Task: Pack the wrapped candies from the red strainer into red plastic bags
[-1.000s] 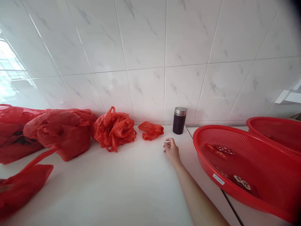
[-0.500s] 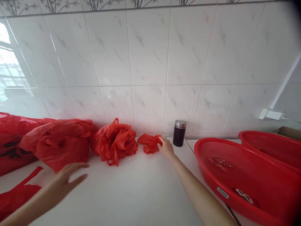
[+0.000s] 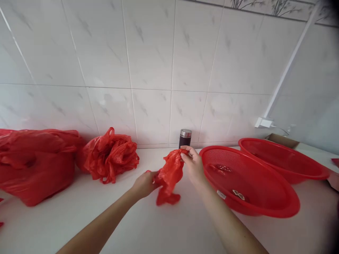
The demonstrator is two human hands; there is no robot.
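Observation:
A small crumpled red plastic bag hangs above the white counter between my two hands. My right hand pinches its top edge, fingers closed. My left hand grips its left side, also closed. Just behind them a dark flask with a silver lid stands against the tiled wall.
A bunched red bag and a bigger filled red bag lie at the left by the wall. Two red mesh baskets sit at the right; the nearer holds a few small patterned items. A cardboard box is behind them.
My right hand took the small red bag from the counter and lifted it toward me. My left hand came in and gripped it. The view swung to the right.

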